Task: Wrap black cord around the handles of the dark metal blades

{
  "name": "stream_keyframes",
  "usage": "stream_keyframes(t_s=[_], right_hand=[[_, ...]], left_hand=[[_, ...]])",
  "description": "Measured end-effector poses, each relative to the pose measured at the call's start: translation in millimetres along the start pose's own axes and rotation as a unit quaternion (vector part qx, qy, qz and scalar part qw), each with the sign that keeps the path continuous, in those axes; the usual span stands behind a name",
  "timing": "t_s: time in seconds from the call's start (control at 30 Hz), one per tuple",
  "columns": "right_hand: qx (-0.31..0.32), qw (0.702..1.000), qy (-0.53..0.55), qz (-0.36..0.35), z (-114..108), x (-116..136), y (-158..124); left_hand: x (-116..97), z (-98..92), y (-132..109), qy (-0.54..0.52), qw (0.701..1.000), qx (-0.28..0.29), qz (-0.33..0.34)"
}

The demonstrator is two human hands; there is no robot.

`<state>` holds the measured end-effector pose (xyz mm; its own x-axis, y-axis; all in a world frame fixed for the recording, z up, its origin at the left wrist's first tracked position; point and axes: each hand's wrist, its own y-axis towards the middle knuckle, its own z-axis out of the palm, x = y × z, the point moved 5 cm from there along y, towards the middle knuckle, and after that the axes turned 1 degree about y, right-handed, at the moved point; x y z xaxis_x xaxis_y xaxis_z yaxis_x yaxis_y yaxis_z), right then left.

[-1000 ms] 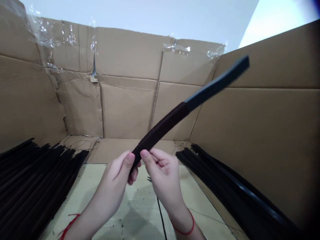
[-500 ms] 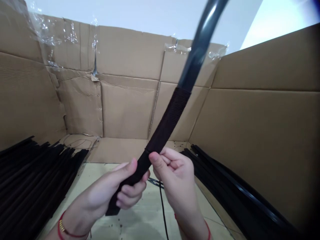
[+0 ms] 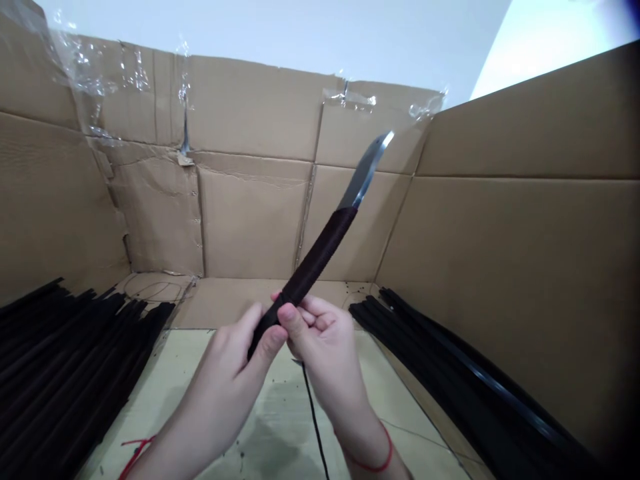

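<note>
A curved, glossy dark rod (image 3: pixel 363 180) points up and away from me, its middle wrapped tightly in dark brown cord (image 3: pixel 320 257). My left hand (image 3: pixel 245 357) is closed around the black lower end of the rod, below the wrapping. At the lower edge of the wrapping, my right hand (image 3: pixel 325 343) pinches the cord with thumb and fingers. A loose length of cord (image 3: pixel 315 420) hangs from beneath my right hand down to the table's near side. Most of a small dark metal tool (image 3: pixel 297 361) on the table is hidden behind my right hand.
Many long black strips lie stacked at left (image 3: pixel 65 360). More black lengths (image 3: pixel 450 373) lie along the right side. Taped cardboard walls (image 3: pixel 255 213) enclose the pale work surface (image 3: pixel 285 427), which has dark specks. A thin loose strand (image 3: pixel 150 290) curls at the back left.
The rod has turned so its far end points more away from me and looks shorter. Both hands have shifted slightly left, and the left hand has rolled over with its back showing.
</note>
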<state>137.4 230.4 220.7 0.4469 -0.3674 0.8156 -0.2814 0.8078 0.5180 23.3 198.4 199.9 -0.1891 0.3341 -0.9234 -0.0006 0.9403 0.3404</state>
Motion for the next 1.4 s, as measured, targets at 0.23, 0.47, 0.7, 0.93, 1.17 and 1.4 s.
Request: stream_keyframes(t_s=[0.23, 0.47, 0.7, 0.93, 1.17, 1.4], right_hand=[[-0.047, 0.997, -0.036, -0.046, -4.1, 5.8, -1.5], [0.014, 1.000, -0.018, 0.012, 4.5, 6.4, -7.7], [0.017, 0.999, -0.014, 0.038, 8.3, 8.3, -9.6], [0.031, 0.997, -0.064, -0.008, 4.7, 10.4, -7.4], [0.066, 0.998, -0.002, 0.025, 2.9, 3.3, 2.1], [0.067, 0.997, 0.007, 0.029, 9.7, 0.1, 0.1]], left_hand=[[9.1, 13.1, 1.9, -0.110, 0.993, 0.043, -0.027], [15.6, 31.3, -4.6, -0.221, 0.947, 0.177, -0.154], [11.2, 24.6, -4.1, -0.290, 0.927, 0.220, -0.087], [8.3, 11.0, -1.3, -0.183, 0.980, 0.054, -0.062], [13.5, 19.8, 3.6, -0.209, 0.959, 0.163, -0.099], [9.1, 29.3, -3.5, -0.297, 0.924, 0.216, -0.105]])
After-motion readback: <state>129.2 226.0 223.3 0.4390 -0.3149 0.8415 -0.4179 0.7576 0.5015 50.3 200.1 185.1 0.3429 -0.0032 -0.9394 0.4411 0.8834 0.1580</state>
